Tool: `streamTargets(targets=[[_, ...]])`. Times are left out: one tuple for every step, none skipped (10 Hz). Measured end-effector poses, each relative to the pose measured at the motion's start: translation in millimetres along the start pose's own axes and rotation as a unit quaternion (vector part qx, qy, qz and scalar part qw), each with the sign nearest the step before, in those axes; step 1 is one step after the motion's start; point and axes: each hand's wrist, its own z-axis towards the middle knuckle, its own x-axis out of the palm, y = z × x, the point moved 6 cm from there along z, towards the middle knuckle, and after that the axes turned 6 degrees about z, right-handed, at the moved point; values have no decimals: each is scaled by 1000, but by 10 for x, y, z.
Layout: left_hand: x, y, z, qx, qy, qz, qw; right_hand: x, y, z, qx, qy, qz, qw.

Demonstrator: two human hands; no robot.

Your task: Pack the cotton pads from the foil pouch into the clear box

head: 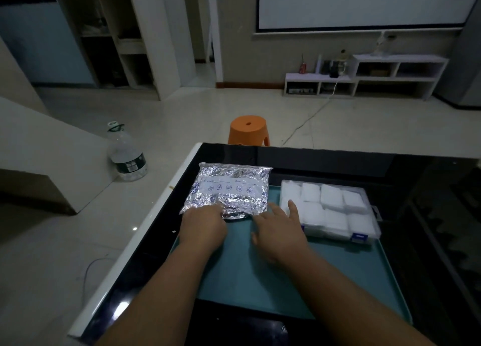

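A: What lies closest?
B: Bare teal tray (260, 280), lower centre, with free room between the forearms.
A: And the hands?
B: The left hand (205, 228) sits on the near edge of the foil pouch (229, 189); pinching or pressing, I cannot tell. The right hand (279, 228) lies spread flat between pouch and clear box (325, 232).
A: The cotton pads (330, 197)?
B: In the box, right of centre. Beyond the far edge of the table (338, 161) stands an orange stool (248, 128).

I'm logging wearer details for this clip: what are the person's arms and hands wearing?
Nothing visible: both forearms are bare with no sleeves in view, and the left hand and right hand show no gloves, rings, watch or bracelet.
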Motion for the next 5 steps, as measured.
streamTargets(targets=[[29,-25,-16,7,30,33,999,-27,5,-2,-6,-12,14,1000],[-83,-60,-24,-2,7,23,1000,-97,-5,-9,-20,-27,38,999],[-268,-130,-21,-17,-30,-10,999,-214,-22,-56,-31,-26,68,997],[-380,-203,-19,-23,-50,-109,992,-352,-70,-108,-31,-51,100,993],[-449,-241,-15,-53,-34,-241,968,-517,-168,-138,-13,-88,122,989]])
